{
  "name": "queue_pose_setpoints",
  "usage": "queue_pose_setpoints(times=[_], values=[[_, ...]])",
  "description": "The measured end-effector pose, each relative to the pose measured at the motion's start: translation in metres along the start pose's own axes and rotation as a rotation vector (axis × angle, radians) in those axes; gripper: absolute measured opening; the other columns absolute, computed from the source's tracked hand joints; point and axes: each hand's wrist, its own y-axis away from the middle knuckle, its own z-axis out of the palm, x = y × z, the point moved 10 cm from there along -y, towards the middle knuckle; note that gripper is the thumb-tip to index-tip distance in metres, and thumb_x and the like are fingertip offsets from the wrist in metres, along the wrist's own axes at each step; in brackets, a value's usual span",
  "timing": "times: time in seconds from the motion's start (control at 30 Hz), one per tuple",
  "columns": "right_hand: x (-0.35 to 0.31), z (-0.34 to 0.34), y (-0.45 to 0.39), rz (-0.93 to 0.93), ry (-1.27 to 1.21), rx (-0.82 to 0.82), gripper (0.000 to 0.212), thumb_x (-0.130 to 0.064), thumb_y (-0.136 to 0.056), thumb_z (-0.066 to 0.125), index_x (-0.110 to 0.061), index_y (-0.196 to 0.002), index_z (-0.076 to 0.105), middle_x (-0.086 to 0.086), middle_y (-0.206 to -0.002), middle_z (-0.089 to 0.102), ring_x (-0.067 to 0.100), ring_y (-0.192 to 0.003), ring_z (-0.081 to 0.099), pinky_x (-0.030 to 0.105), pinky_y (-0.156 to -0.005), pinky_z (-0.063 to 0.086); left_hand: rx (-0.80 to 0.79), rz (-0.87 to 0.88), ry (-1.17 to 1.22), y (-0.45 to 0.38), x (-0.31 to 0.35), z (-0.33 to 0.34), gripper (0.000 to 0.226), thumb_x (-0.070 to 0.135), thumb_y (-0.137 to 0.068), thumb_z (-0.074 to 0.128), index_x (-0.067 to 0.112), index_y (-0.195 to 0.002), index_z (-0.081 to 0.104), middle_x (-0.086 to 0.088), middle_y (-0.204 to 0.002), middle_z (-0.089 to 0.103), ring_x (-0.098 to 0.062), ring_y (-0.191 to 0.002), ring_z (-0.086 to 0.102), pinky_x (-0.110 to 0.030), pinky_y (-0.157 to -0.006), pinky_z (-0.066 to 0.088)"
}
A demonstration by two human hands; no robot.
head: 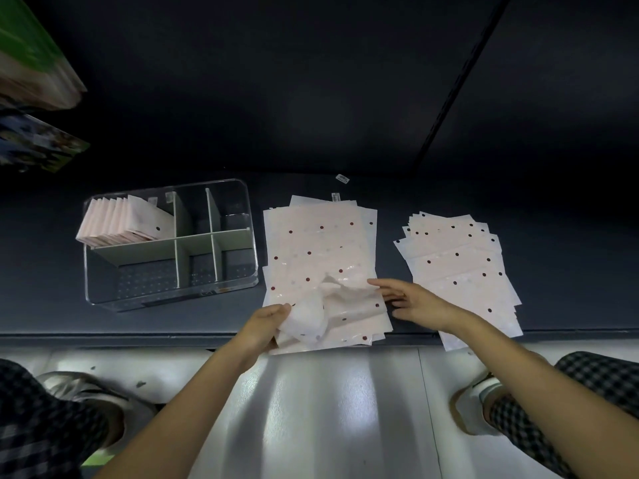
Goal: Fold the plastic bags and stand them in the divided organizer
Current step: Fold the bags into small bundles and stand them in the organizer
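Note:
A clear divided organizer [242, 271] sits on the dark shelf at the left, with several folded pink bags [117, 219] standing in its back-left compartment. In the middle lies a stack of flat pink dotted plastic bags [318, 243]. My left hand [266, 323] pinches the crumpled near-left corner of the top bag [332, 299], lifting it off the stack. My right hand [411, 299] rests at that bag's right edge, fingers spread, thumb and fingertips touching the plastic. A second stack of dotted bags [460, 264] lies to the right.
The dark shelf [207, 319] ends in a front lip just below the stacks. A pale glossy floor [328, 409] lies below, with my shoes and checked trousers at both lower corners. Boxed goods [31, 63] sit at the upper left. Small labels [342, 178] lie behind the middle stack.

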Motion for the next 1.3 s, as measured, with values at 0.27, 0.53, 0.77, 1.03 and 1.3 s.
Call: queue_pose_setpoints(times=[0.27,0.53,0.77,1.03,1.3], values=[[-0.010,-0.025,-0.032,0.076,-0.035,0.396,0.029,-0.017,-0.095,0.049,0.000,-0.073,0.058,0.018,-0.068,0.049,0.013,-0.068,0.041,0.028,-0.065,0.032,0.366,0.180,0.146,0.012,0.022,-0.028,0.039,0.040,-0.101,0.035,0.010,-0.102,0.060,-0.008,-0.094,0.065,-0.023,-0.073,0.056,-0.028,-0.062,0.049],[0.012,-0.028,-0.062,0.326,0.128,0.429,0.048,-0.036,-0.099,0.041,-0.015,-0.056,0.032,0.000,-0.059,0.040,0.011,-0.051,0.041,0.024,-0.048,0.027,0.587,0.827,-0.499,0.058,0.079,0.000,0.031,0.029,-0.099,0.043,0.013,-0.124,0.052,0.007,-0.127,0.050,-0.006,-0.119,0.041,-0.019,-0.098,0.030],[0.014,-0.029,-0.064,0.380,0.177,0.453,0.049,-0.036,-0.098,0.042,-0.015,-0.055,0.035,0.000,-0.057,0.042,0.013,-0.053,0.041,0.026,-0.049,0.028,0.242,1.178,-1.204,0.067,0.039,0.072,0.029,0.027,-0.094,0.050,0.014,-0.115,0.066,-0.005,-0.133,0.057,-0.022,-0.128,0.049,-0.043,-0.108,0.038],[0.016,-0.027,-0.067,0.410,0.197,0.415,0.044,-0.033,-0.098,0.040,-0.013,-0.059,0.039,0.001,-0.061,0.046,0.013,-0.055,0.044,0.025,-0.052,0.032,0.194,0.702,-1.545,0.025,0.012,0.058,0.068,0.053,-0.094,0.028,0.013,-0.148,0.023,-0.006,-0.156,0.018,-0.025,-0.143,0.015,-0.048,-0.115,0.019],[0.009,-0.028,-0.060,0.424,0.249,0.465,0.037,-0.032,-0.098,0.039,-0.010,-0.069,0.047,0.004,-0.072,0.054,0.022,-0.070,0.053,0.027,-0.056,0.036,0.097,0.601,-1.593,0.004,-0.016,0.048,0.074,0.066,-0.086,-0.001,0.024,-0.138,-0.034,-0.004,-0.149,-0.036,-0.024,-0.138,-0.032,-0.039,-0.117,-0.013]])
